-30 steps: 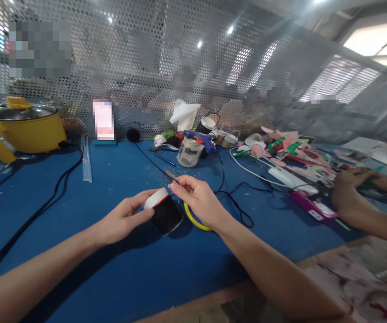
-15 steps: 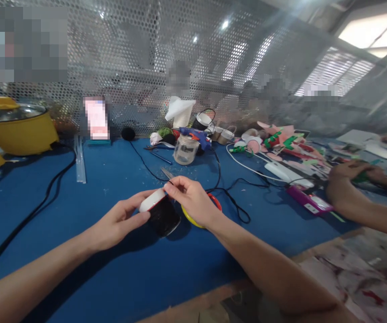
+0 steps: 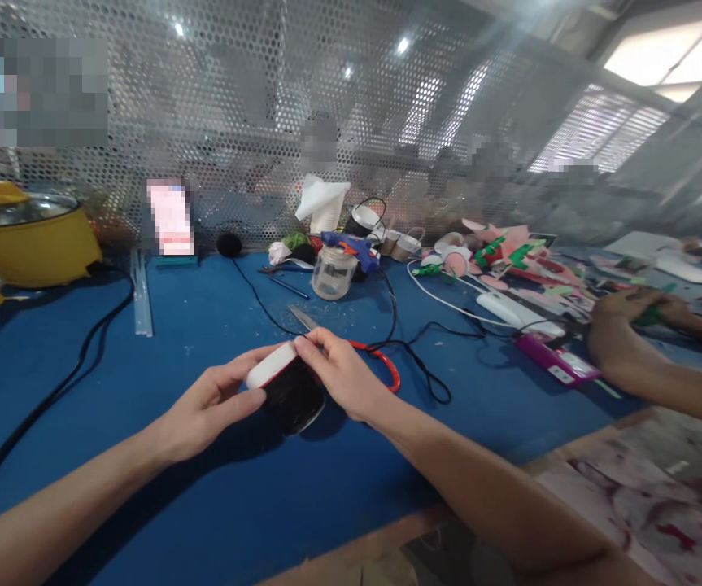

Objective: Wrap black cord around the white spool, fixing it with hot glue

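My left hand (image 3: 213,403) grips a spool of black thread (image 3: 288,392) with white end discs, tilted above the blue table (image 3: 204,488). My right hand (image 3: 342,374) rests its fingertips on the spool's upper rim, pinching at the thread there. Just behind my right hand lie scissors (image 3: 351,346) with a red handle loop and a metal blade pointing away to the left.
A black cable (image 3: 412,342) loops beside the scissors. Farther back stand a glass jar (image 3: 332,273), a blue glue gun (image 3: 351,244) and a yellow pot (image 3: 27,236). Another person's hands (image 3: 625,334) work at the right among pink and green cutouts (image 3: 509,260).
Both hands with the spool have sunk slightly toward the table. My right hand shifted left, uncovering the red scissor handle behind it; the yellow loop seen earlier is now hidden.
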Demonstrator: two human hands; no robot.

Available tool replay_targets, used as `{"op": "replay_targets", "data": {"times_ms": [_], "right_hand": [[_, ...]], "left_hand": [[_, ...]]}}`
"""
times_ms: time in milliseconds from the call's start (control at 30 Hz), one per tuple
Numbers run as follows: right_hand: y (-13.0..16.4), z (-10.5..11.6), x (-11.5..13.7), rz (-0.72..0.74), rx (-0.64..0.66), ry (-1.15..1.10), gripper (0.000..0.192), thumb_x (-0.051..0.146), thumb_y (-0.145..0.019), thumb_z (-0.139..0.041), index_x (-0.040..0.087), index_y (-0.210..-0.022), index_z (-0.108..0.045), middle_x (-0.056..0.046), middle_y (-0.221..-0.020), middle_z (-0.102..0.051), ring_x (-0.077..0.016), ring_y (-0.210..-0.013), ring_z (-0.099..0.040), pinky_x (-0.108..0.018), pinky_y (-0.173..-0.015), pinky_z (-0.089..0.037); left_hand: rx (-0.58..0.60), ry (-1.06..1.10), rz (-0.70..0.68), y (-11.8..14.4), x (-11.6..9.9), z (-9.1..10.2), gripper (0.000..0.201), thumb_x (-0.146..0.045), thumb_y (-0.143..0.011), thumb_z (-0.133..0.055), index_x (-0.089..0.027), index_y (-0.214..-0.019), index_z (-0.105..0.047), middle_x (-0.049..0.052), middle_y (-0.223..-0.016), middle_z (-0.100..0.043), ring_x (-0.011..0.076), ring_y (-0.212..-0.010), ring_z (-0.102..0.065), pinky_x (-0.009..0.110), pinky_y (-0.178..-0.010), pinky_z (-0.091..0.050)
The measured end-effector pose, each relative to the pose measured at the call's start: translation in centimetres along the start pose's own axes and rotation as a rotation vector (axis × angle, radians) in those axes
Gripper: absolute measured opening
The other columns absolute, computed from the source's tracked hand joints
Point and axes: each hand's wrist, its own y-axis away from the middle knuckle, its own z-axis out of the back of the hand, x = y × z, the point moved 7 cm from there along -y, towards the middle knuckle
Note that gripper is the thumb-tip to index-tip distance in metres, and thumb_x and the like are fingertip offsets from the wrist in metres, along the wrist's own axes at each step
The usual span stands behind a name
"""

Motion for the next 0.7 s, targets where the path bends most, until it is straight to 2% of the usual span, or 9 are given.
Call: {"op": "replay_targets", "data": {"times_ms": [200, 433, 700], "right_hand": [[0.28, -0.1, 0.54, 0.035, -0.056, 0.085, 0.029, 0.044, -0.083, -0.036, 0.02, -0.067, -0.04, 0.002, -0.062, -0.043, -0.0127, -0.061, -0.042, -0.025, -0.055, -0.033], [0.2, 0.17, 0.5, 0.062, -0.046, 0.106, 0.028, 0.043, -0.084, -0.036, 0.02, -0.069, -0.039, 0.004, -0.06, -0.039, -0.0111, -0.055, -0.039, -0.024, -0.052, -0.032], [0.17, 0.2, 0.48, 0.071, -0.042, 0.126, 0.026, 0.041, -0.085, -0.036, 0.019, -0.072, -0.041, 0.003, -0.062, -0.042, -0.0113, -0.057, -0.041, -0.025, -0.055, -0.033]], "left_hand": [[-0.014, 0.03, -0.005, 0.09, 0.25, 0.13, 0.043, -0.035, -0.077, -0.053, -0.022, -0.118, -0.051, 0.003, -0.132, -0.044, 0.0289, -0.118, -0.04, 0.038, -0.1, -0.031], [-0.012, 0.084, -0.034, 0.0, 0.26, 0.32, 0.043, -0.029, -0.077, -0.054, -0.023, -0.12, -0.05, 0.003, -0.132, -0.044, 0.0298, -0.12, -0.038, 0.04, -0.101, -0.028], [0.02, 0.136, -0.054, 0.1, -0.03, 0.08, 0.038, -0.023, -0.079, -0.053, -0.026, -0.117, -0.052, 0.0, -0.134, -0.041, 0.0273, -0.12, -0.038, 0.035, -0.102, -0.027]]}}
